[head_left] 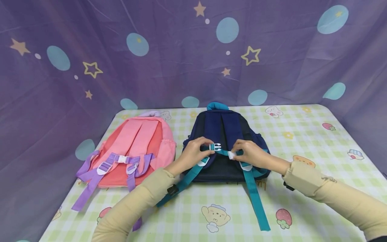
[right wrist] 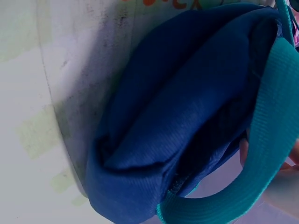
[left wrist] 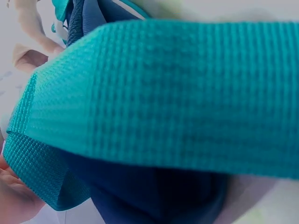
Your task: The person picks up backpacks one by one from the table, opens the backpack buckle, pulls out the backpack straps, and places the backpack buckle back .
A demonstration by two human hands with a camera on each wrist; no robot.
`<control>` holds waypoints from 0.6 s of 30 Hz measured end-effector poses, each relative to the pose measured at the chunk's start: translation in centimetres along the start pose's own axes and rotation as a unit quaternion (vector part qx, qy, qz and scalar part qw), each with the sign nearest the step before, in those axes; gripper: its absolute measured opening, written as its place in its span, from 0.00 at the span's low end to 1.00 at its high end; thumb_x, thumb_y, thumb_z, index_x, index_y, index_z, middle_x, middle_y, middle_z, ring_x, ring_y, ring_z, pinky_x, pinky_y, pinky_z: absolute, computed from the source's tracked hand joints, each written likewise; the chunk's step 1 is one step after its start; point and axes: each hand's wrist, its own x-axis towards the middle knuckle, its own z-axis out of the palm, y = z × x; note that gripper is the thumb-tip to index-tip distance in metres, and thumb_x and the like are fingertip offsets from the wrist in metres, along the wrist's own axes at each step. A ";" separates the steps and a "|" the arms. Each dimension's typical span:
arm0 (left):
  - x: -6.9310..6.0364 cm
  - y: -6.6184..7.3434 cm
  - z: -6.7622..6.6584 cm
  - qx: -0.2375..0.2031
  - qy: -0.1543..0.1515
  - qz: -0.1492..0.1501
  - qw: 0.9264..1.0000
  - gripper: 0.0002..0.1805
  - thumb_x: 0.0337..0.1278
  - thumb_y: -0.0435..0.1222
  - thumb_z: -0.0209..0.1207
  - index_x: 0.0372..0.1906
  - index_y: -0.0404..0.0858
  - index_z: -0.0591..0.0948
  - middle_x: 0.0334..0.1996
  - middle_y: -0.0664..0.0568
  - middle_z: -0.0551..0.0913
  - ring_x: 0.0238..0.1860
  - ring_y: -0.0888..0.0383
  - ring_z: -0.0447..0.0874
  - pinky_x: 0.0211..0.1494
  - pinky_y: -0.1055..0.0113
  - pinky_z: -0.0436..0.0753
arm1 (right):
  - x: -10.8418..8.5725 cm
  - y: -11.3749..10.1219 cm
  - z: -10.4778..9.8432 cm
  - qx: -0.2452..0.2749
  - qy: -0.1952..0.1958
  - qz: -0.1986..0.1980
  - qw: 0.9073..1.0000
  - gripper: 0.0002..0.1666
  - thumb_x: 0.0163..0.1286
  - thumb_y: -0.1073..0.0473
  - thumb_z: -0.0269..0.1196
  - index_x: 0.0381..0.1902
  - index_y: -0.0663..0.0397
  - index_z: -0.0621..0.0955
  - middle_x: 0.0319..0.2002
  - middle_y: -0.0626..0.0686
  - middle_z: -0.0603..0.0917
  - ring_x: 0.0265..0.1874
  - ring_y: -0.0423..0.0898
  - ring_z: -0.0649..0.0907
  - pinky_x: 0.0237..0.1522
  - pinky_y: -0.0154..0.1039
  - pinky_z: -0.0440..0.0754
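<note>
A navy backpack (head_left: 214, 126) with teal straps lies on the table, its shoulder-strap side facing up. Between thumb and fingers, my left hand (head_left: 191, 154) pinches the white pronged buckle half (head_left: 215, 147). The other buckle half (head_left: 231, 155), also white, is pinched by my right hand (head_left: 252, 154). A small gap separates the two halves, and the prongs point right. In the left wrist view a wide teal strap (left wrist: 187, 93) covers most of the scene. The right wrist view shows the navy side of the bag (right wrist: 187, 107) and a curved teal strap (right wrist: 275, 102).
To the left lies a pink backpack (head_left: 136, 131) with purple straps, its white buckle (head_left: 122, 159) fastened. A teal strap end (head_left: 257, 211) trails toward the front. The checked tablecloth (head_left: 326, 158) has cartoon prints, and a purple curtain (head_left: 175, 43) hangs behind.
</note>
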 end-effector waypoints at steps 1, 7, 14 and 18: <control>0.0 0.0 0.0 -0.004 0.002 -0.002 1.000 0.11 0.49 0.31 0.67 0.40 0.32 0.82 0.35 0.46 0.83 0.39 0.52 0.81 0.42 0.61 0.81 | 0.0 0.0 0.0 0.000 -0.001 0.000 1.000 0.08 0.57 0.68 0.68 0.35 0.64 0.85 0.35 0.54 0.80 0.34 0.49 0.82 0.32 0.34 0.81; 0.0 -0.1 -0.3 -0.013 0.012 -0.009 1.000 0.12 0.49 0.31 0.67 0.41 0.32 0.82 0.35 0.46 0.83 0.38 0.52 0.82 0.46 0.60 0.81 | 0.1 0.2 0.3 0.004 -0.003 -0.005 1.000 0.09 0.57 0.68 0.67 0.37 0.65 0.85 0.36 0.55 0.81 0.35 0.51 0.82 0.33 0.38 0.82; 0.1 -0.1 -0.4 -0.027 0.020 -0.020 0.999 0.13 0.49 0.31 0.67 0.42 0.32 0.82 0.35 0.45 0.82 0.39 0.50 0.81 0.46 0.59 0.80 | 0.1 0.2 0.5 0.006 -0.007 -0.002 1.000 0.10 0.58 0.67 0.67 0.39 0.65 0.85 0.38 0.55 0.82 0.36 0.50 0.82 0.34 0.36 0.82; 0.2 0.0 -0.6 -0.025 0.029 -0.024 0.999 0.14 0.49 0.31 0.67 0.42 0.32 0.82 0.35 0.45 0.83 0.39 0.51 0.81 0.46 0.61 0.80 | 0.1 0.3 0.6 0.009 -0.008 -0.004 1.000 0.11 0.58 0.67 0.67 0.39 0.64 0.85 0.38 0.55 0.82 0.37 0.50 0.83 0.32 0.34 0.81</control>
